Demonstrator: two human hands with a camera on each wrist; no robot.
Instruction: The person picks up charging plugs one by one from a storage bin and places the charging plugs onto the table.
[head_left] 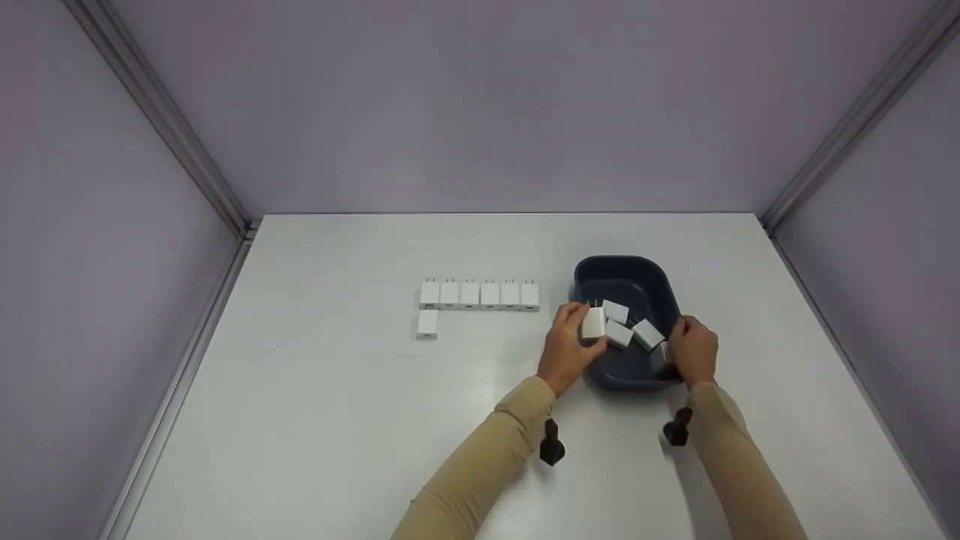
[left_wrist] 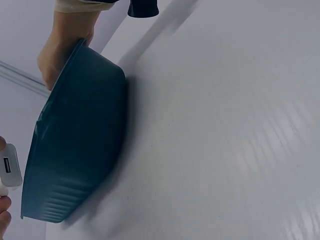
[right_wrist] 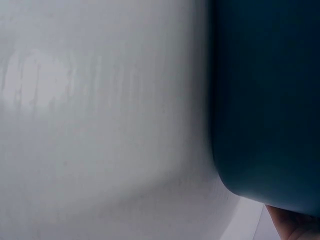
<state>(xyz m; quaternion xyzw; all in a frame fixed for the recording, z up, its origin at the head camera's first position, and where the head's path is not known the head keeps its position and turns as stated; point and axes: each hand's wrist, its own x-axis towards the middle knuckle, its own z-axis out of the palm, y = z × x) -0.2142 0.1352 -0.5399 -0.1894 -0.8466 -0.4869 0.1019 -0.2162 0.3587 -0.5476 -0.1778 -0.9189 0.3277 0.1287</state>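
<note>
My left hand (head_left: pixel 568 351) pinches a white USB wall charger (head_left: pixel 593 323) between fingers and thumb, over the left side of a dark blue plastic bin (head_left: pixel 616 268). Its prongs point away from me; in the left wrist view the USB port of this charger (left_wrist: pixel 9 166) shows beside the fingertips. My right hand (head_left: pixel 694 349) grips the bin's right rim, with its fingertips partly hidden. Several more chargers (head_left: pixel 647 334) lie loose in the bin, one of them shaded close to the right hand.
Left of the bin, several white chargers (head_left: pixel 490 295) stand side by side in a row, prongs toward the back. One single charger (head_left: pixel 427 324) sits in front of the row's left end. The white table (head_left: pixel 337 420) meets pale walls at the back and sides.
</note>
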